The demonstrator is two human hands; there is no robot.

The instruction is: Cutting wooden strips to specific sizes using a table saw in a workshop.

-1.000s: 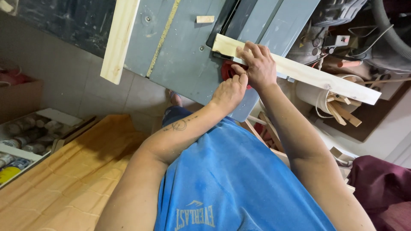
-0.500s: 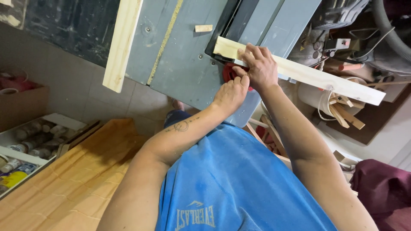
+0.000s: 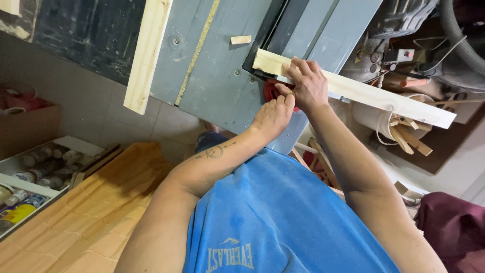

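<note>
Long pale wood strip (image 3: 353,91) lies across grey saw table (image 3: 222,76), both hands on it near its left end.
Right hand (image 3: 308,83) presses flat on top, fingers spread; left hand (image 3: 273,114) pinches the near edge beside a red part (image 3: 270,92). Second plank (image 3: 147,53) lies well apart, left.

Pale wood strip (image 3: 364,93): long, narrow, flat-sided, light unfinished timber w/ square-cut ends. It lay diagonally across the far edge of the grey saw table (image 3: 222,76), near end over the dark slot, far end sticking out well past the table over the clutter. Right hand (image 3: 307,86) pressed on top near its table end; left hand (image 3: 275,114) just beside, fingertips at its lower edge.
</note>
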